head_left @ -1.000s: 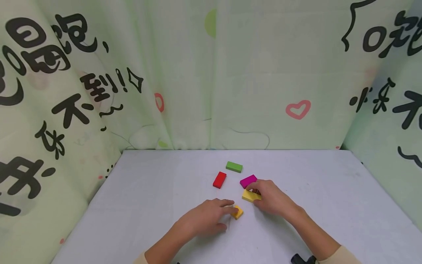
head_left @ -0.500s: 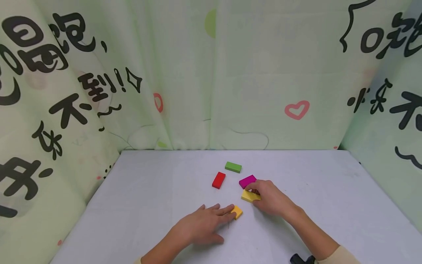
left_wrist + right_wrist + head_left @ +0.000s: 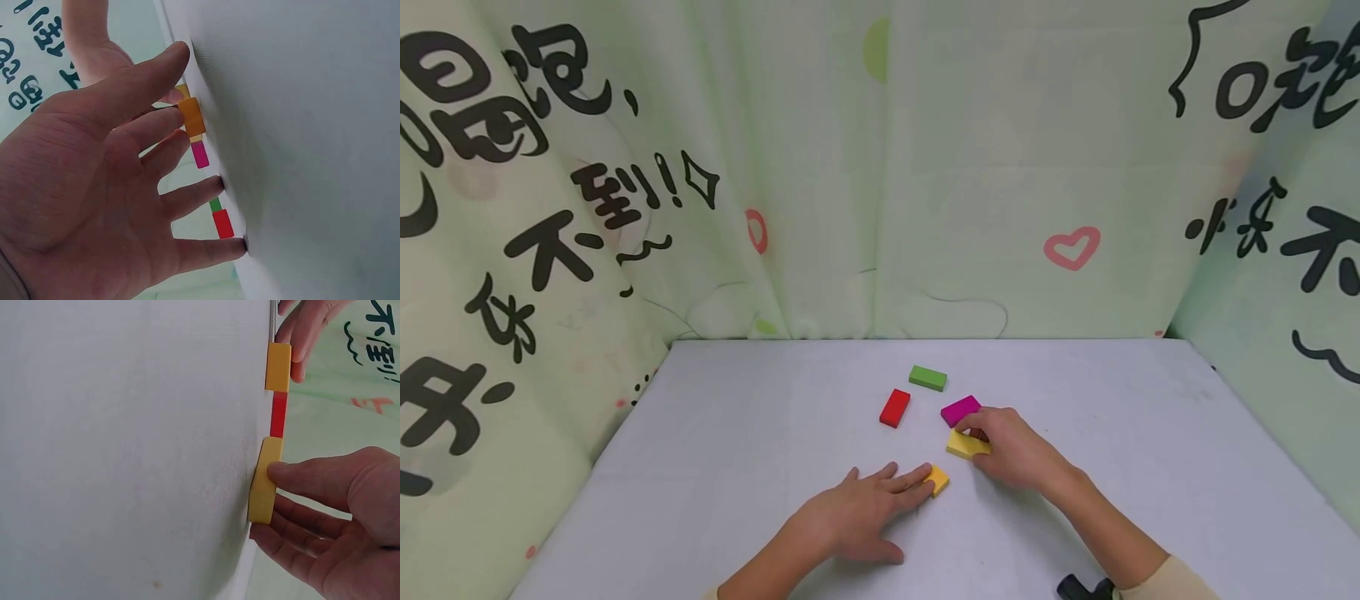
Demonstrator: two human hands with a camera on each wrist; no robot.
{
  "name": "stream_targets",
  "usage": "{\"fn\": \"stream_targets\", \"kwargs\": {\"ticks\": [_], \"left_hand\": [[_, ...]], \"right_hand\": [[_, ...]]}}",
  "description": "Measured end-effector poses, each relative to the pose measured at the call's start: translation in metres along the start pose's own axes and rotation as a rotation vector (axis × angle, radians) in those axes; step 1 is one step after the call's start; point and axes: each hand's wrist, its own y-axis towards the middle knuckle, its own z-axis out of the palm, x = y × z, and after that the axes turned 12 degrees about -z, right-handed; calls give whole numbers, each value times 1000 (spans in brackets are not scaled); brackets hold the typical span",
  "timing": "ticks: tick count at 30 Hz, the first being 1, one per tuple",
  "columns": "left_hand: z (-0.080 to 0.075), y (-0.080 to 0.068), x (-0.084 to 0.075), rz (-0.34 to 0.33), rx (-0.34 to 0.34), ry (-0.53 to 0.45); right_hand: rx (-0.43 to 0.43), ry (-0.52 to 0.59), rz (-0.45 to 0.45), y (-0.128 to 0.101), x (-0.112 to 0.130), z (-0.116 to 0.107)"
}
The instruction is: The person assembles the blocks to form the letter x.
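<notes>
**Two hands on two yellow-toned blocks**

Right hand curled over the yellow block, thumb and fingers pinching its edges, as the right wrist view shows plainly. Block flat on the bench, not lifted. Left hand spread flat, fingers straight, gripping nothing; fingertips resting against the orange block, just left and toward the person from the yellow block. Left wrist view: orange block at the tips of the upper fingers, palm open.

Outward from the yellow block: magenta block touching or nearly touching its far edge, partly behind the right fingers; red block further left, apart; green block beyond, toward the printed curtain. Dark object at the lower frame edge beside the right sleeve, too cut off to name.

Step in hand, by judgement: gathering the blocks, with the yellow one gripped and the orange one merely touched. Next move likely calls for a firm pinch kept on the yellow block while sliding or lifting it clear of the magenta neighbour, and for curling the left fingers round the orange block before moving it.
</notes>
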Motion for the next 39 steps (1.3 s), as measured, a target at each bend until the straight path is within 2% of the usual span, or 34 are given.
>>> {"fn": "stream_targets", "kwargs": {"ticks": [7, 15, 23, 39], "left_hand": [[1, -3, 1, 20, -14, -2], [2, -1, 1, 5, 16, -4], [3, -1, 1, 24, -9, -3], [3, -2, 2, 25, -4, -25]], "right_hand": [[-12, -9, 0, -2, 1, 0], [-6, 7, 3, -9, 4, -2], [-19, 11, 0, -18, 7, -5], [-33, 20, 29, -32, 18, -4]]}}
